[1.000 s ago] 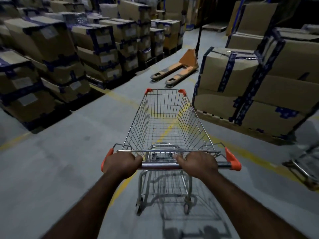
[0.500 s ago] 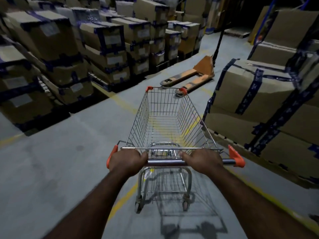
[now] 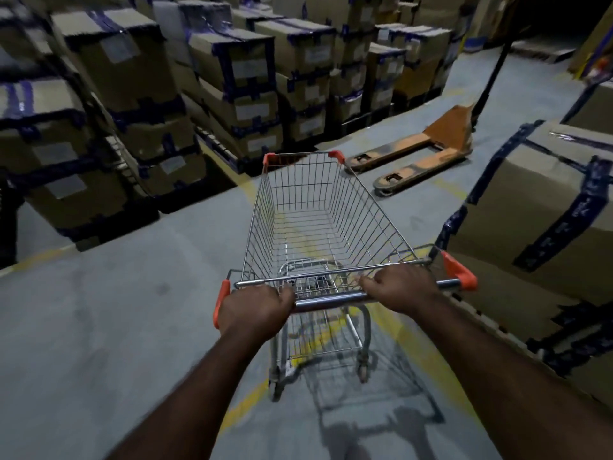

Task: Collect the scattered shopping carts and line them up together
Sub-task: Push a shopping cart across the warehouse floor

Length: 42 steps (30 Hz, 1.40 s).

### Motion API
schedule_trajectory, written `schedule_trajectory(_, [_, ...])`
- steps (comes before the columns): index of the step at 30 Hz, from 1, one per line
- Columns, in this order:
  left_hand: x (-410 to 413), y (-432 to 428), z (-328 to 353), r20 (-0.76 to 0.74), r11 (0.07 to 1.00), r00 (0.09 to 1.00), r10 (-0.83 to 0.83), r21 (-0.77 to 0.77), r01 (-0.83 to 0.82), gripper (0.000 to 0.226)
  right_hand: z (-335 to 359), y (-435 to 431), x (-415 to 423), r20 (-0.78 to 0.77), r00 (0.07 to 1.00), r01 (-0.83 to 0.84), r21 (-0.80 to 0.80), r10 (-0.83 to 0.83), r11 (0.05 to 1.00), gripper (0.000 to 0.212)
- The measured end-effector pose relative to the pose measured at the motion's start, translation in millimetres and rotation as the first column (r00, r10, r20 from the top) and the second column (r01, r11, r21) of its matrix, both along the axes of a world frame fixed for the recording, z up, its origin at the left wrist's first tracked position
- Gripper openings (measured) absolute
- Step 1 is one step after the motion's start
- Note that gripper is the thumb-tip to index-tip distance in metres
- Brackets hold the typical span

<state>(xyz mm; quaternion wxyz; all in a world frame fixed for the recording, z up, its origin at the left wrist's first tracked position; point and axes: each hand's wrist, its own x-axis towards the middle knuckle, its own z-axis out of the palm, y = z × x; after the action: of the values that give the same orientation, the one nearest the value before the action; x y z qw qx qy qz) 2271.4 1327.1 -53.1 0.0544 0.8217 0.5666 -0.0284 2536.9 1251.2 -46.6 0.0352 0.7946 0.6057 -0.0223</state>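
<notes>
Grey floor carries shopping cart, handle gripped by left hand and right hand.

Wire shopping cart seen on grey concrete floor, orange caps at corners. Chrome handle bar gripped by left hand near left orange end, by right hand toward right end; fingers curled over bar. Orange pallet jack parked ahead, right of cart. Taped cardboard boxes stacked at left. Larger taped box just beside cart at right. Yellow floor line seen beneath cart.
</notes>
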Motion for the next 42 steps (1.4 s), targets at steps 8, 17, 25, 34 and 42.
schedule_trajectory(8, [58,70,0,-0.013,0.983,0.982,0.186,-0.001,-0.186,0.069,1,115,64,-0.001,0.988,-0.155,-0.015,0.155,0.988,0.079])
schedule_trajectory(17, [84,196,3,0.037,0.951,0.951,0.308,0.020,-0.309,0.071,1,274,92,-0.054,0.973,-0.227,-0.015,0.226,0.974,0.075])
schedule_trajectory(25, [118,333,16,0.099,0.931,0.928,0.358,-0.110,-0.348,0.078,11,422,74,0.002,0.988,-0.156,0.024,0.156,0.987,0.055])
schedule_trajectory(34, [150,442,32,0.252,0.943,0.949,0.188,-0.317,-0.102,0.034,-17,539,69,-0.280,0.923,-0.234,0.139,0.265,0.962,0.060])
schedule_trajectory(42, [201,509,42,0.204,0.945,0.963,0.174,-0.311,-0.104,0.044,-15,643,126,-0.290,0.875,-0.366,0.126,0.387,0.922,0.047])
